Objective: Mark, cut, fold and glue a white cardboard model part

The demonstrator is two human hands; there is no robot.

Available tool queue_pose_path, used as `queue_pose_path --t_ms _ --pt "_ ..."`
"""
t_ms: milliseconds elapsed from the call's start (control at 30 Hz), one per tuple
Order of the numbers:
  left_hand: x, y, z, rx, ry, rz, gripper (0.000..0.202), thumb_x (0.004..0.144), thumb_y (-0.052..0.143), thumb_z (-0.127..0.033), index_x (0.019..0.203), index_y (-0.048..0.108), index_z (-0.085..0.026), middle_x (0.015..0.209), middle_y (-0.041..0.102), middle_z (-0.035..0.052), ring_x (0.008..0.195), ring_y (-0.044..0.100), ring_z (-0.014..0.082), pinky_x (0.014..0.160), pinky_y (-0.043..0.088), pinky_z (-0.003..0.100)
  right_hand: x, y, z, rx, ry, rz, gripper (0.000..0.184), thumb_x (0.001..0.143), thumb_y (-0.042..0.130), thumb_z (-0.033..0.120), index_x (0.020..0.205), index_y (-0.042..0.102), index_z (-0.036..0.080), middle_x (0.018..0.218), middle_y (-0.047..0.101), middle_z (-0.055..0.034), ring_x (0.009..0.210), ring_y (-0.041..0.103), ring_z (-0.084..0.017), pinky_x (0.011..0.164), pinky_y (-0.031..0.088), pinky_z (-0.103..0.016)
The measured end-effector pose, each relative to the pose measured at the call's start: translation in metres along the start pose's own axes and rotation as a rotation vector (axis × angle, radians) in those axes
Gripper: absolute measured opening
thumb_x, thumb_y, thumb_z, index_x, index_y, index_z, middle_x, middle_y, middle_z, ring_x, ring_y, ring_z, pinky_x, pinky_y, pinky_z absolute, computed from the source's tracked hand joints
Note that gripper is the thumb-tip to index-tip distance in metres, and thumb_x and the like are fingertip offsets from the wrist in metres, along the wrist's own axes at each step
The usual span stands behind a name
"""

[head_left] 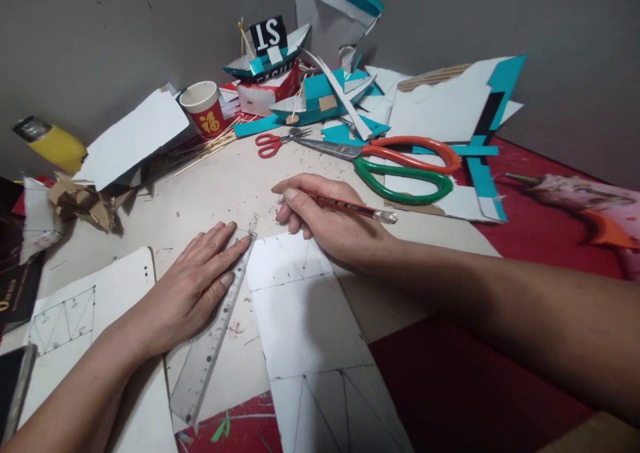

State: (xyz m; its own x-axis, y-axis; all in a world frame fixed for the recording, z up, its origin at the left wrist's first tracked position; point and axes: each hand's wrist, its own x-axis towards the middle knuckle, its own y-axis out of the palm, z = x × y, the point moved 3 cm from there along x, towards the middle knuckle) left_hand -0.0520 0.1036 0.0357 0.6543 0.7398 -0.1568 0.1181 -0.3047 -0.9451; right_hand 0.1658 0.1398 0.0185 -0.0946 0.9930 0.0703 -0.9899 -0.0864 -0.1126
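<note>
My left hand lies flat on a clear plastic ruler, its fingers stretched out toward the ruler's far end. The ruler runs along the left edge of a white card strip marked with pencilled cross lines and slanted lines. Above the strip's far end, my right hand is closed around a dark red pencil. The pencil's blunt end points right; its tip is hidden by my fingers. To the left, a white sheet bears a drawn rectangle with zigzag lines, partly covered by my left forearm.
Large scissors and small red scissors lie beyond my right hand. Paper boats, a red-and-white cup and card scraps stand at the back. A glue gun rests at right, a phone at lower left.
</note>
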Motion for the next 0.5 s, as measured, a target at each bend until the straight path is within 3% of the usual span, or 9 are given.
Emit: queue_pose_path --t_ms 300,500 --pt "-0.002 -0.003 0.0 -0.025 0.0 -0.073 0.052 0.097 0.044 -0.036 0.148 0.034 -0.029 0.156 0.035 0.0042 0.142 0.03 0.0278 0.115 0.028 0.052 -0.001 0.001 0.002 -0.008 0.009 0.001 0.022 0.096 0.048 0.025 0.101 0.066 0.013 0.073 0.066 -0.002 0.055 0.055 -0.008 0.048 0.041 -0.02" --pt "-0.002 -0.008 -0.01 0.012 -0.124 -0.188 0.053 0.092 0.052 -0.041 0.141 0.042 -0.024 0.125 0.059 0.0104 0.112 0.054 0.0293 0.093 0.048 0.049 -0.001 -0.001 0.0 0.014 -0.003 0.013 0.022 0.096 0.048 0.026 0.1 0.065 0.014 0.074 0.066 -0.0024 0.058 0.057 -0.009 0.049 0.042 -0.021"
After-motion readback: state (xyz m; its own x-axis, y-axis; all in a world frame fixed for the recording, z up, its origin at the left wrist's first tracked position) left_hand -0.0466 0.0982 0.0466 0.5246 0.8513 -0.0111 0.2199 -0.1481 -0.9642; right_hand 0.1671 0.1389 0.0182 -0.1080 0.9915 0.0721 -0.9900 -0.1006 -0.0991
